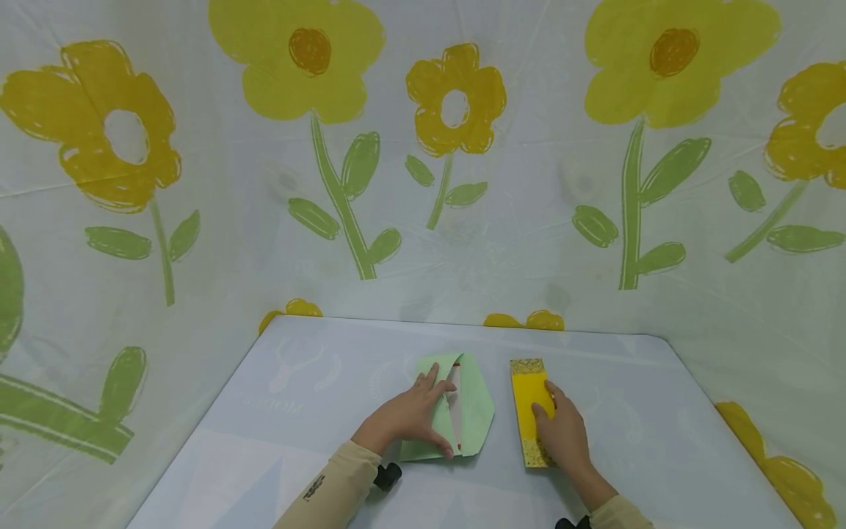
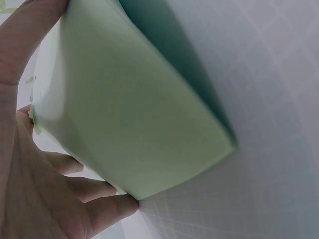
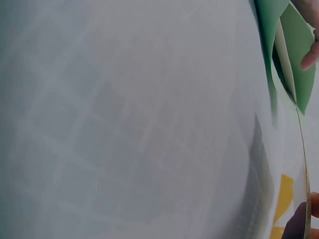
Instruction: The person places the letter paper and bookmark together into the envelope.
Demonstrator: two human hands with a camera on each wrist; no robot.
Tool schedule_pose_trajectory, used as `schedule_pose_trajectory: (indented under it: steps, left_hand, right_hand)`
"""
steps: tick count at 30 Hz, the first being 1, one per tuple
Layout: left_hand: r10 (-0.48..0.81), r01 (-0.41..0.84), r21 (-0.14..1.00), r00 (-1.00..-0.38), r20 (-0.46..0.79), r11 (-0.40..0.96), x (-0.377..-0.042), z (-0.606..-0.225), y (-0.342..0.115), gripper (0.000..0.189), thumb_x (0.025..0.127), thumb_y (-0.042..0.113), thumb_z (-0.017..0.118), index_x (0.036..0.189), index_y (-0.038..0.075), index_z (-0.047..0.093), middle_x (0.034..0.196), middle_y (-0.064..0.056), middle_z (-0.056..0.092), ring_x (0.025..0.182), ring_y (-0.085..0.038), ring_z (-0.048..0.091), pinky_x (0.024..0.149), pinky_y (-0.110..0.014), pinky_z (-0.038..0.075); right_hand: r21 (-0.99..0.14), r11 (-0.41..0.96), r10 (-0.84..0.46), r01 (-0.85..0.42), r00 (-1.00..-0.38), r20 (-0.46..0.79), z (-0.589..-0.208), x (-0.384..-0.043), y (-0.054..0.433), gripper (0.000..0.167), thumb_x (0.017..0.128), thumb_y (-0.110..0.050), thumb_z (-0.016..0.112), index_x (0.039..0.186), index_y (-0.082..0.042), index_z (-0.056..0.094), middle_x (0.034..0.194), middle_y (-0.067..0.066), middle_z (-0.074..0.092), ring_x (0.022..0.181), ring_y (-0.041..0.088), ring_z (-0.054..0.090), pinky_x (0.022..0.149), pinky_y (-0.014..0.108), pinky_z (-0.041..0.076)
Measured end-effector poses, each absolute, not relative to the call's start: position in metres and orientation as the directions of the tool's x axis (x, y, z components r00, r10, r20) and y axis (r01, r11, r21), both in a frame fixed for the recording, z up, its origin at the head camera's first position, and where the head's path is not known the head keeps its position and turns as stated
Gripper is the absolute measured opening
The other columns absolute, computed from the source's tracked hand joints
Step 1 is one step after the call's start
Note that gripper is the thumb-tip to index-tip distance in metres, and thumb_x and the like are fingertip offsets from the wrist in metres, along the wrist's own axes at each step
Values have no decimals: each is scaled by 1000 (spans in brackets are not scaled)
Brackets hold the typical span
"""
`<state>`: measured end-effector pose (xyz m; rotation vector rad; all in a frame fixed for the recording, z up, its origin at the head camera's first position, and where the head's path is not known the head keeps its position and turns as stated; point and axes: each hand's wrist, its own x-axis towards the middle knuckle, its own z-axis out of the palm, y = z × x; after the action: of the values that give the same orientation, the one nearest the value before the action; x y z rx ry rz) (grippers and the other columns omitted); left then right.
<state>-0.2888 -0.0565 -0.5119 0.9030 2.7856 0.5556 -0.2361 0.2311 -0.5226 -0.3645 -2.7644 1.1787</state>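
A pale green paper envelope [image 1: 479, 415] lies on the table, its mouth gaping along the middle. Whitish paper with small red marks [image 1: 455, 411] shows in the gap. My left hand [image 1: 408, 415] spans the envelope's left part, gripping it between thumb and fingers; the left wrist view has its green panel [image 2: 134, 109] bulging. To the right, my right hand [image 1: 567, 433] pinches a long yellow card [image 1: 526, 397] with gold glittery ends by its right side. The right wrist view gives this card [image 3: 302, 144] nearly edge-on, close to the envelope's green flap [image 3: 299, 64]. Card and envelope are apart in the head view.
The white table [image 1: 317, 397] bears faint grey prints. Behind it and at both sides hangs a white curtain [image 1: 522, 250] with yellow flowers and green leaves. A dark wrist device [image 1: 388, 477] sits below my left sleeve.
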Motion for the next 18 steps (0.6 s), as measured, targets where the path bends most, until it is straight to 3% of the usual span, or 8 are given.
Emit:
schedule_pose_trajectory:
  steps: [18]
  left_hand:
    - [593, 533, 392, -804, -43, 750, -291, -513, -57, 112, 56, 69, 90, 147, 28, 40, 169, -19, 10, 150, -48, 22, 105, -57, 45]
  right_hand:
    - [-727, 667, 255, 162, -967, 19, -526, -240, 222, 61, 103, -16, 57, 155, 2, 32, 151, 32, 41, 137, 48, 43, 110, 63, 36]
